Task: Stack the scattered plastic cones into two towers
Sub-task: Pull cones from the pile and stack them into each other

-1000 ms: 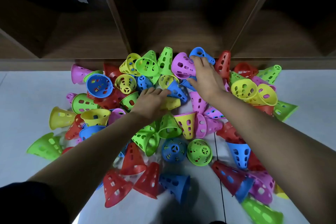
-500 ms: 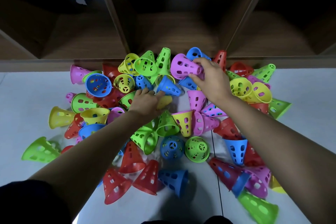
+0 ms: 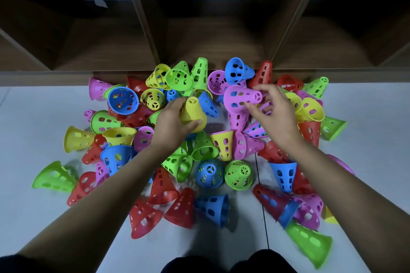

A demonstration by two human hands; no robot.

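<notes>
Both hands have come up off the heap since half a second ago, each bringing a cone with it. The left hand (image 3: 170, 122) is clamped round the flared base of a yellow cone (image 3: 192, 113), whose narrow tip points toward the wooden shelf unit (image 3: 210, 35). The right hand (image 3: 277, 115) pinches a pink cone (image 3: 240, 97) by its narrow end between thumb and fingertips. This cone lies sideways, its wide mouth turned toward the yellow one. The two held cones are near each other but apart, raised over the part of the pile closest to the shelf unit.

The other cones (image 3: 208, 175) lie loose on the floor (image 3: 33, 117) in front of the shelf unit, tipped every way. No tower stands yet.

These two look like the bases of the two towers. The person would do well to turn the pink cone mouth-down first, since a pinch at the tip lets it swing. Each cone should then go upright on bare floor farther from the shelf unit, well apart from the heap and from each other. The perforated plastic looks light, so a base set too near the pile could easily be knocked over.
</notes>
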